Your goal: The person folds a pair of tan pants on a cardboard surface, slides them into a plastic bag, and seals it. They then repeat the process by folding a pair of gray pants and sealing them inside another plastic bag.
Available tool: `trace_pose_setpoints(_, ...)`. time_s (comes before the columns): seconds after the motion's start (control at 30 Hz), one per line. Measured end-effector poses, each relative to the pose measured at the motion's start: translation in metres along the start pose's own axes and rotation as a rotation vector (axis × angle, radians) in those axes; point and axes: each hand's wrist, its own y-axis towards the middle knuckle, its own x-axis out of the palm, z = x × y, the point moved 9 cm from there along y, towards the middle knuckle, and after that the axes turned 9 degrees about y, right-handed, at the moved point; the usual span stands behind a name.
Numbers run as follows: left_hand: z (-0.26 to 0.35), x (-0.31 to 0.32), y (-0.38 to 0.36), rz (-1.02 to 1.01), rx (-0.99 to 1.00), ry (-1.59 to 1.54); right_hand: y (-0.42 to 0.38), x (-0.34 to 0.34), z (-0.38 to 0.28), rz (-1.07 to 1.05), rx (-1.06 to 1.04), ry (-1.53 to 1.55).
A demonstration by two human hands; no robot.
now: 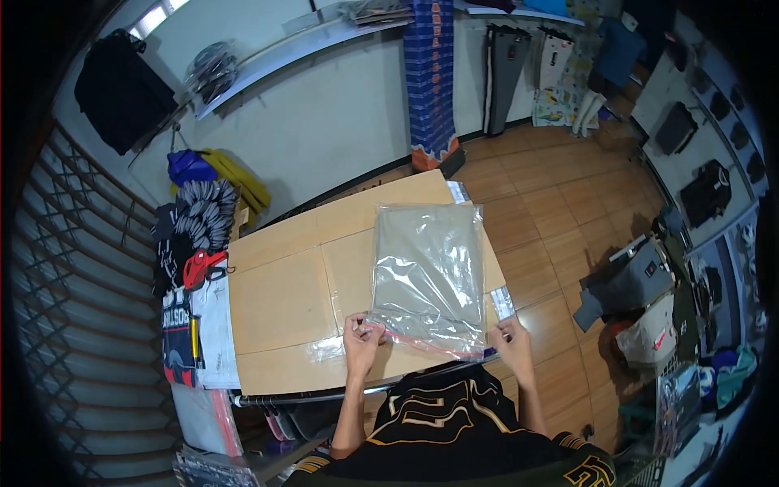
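A clear plastic bag [428, 268] lies flat on the cardboard-topped table, with folded grey-beige cloth showing inside it. Along its near edge runs a red seal strip [422, 344]. My left hand [363, 337] pinches the strip's left end at the near left corner, fingers closed on the plastic. Beside the near right corner is my right hand [512, 341], its fingers curled in at the bag's side edge. What those fingers hold, if anything, is too small to make out.
The table [280, 300] has a red tape dispenser [203, 268], a yellow-and-black cutter [195, 341] and folded shirts [177, 325] at its left end. A blue-wrapped pillar [432, 81] stands behind. Clothes on stands [641, 276] occupy the right side of the tiled floor.
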Motion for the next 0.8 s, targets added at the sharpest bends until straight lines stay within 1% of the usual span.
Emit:
trace_pose_setpoints(0.07,0.001,0.001,-0.002,-0.016,0.002,0.0,-0.025,0.013,0.007,-0.014,0.052,0.03)
trace_pose_setpoints(0.17,-0.001,-0.007,-0.009,-0.018,0.025,0.002,-0.045,0.03,0.015,-0.023,0.012,0.041)
trace_pose_setpoints(0.2,-0.005,-0.012,-0.014,-0.015,0.037,0.017,-0.05,0.035,0.026,-0.026,0.092,0.145)
trace_pose_setpoints(0.3,-0.018,-0.024,-0.028,-0.007,0.063,0.001,-0.06,0.041,0.042,-0.028,0.146,0.234)
trace_pose_setpoints(0.33,-0.022,-0.028,-0.033,-0.004,0.069,-0.015,-0.063,0.04,0.047,-0.047,0.176,0.222)
trace_pose_setpoints(0.43,-0.028,-0.032,-0.038,-0.042,0.069,0.034,-0.072,0.042,0.055,-0.057,0.243,0.29)
trace_pose_setpoints(0.47,-0.03,-0.035,-0.039,-0.049,0.046,0.085,-0.076,0.042,0.055,-0.064,0.258,0.293)
trace_pose_setpoints(0.57,-0.04,-0.043,-0.036,-0.093,0.002,0.095,-0.079,0.043,0.067,-0.08,0.283,0.399)
trace_pose_setpoints(0.7,-0.045,-0.056,-0.033,-0.149,-0.046,0.059,-0.086,0.042,0.051,-0.062,0.331,0.364)
trace_pose_setpoints(0.73,-0.047,-0.058,-0.032,-0.163,-0.06,0.06,-0.088,0.042,0.049,-0.058,0.376,0.35)
trace_pose_setpoints(0.8,-0.049,-0.062,-0.032,-0.168,-0.069,0.067,-0.089,0.042,0.047,-0.045,0.368,0.357)
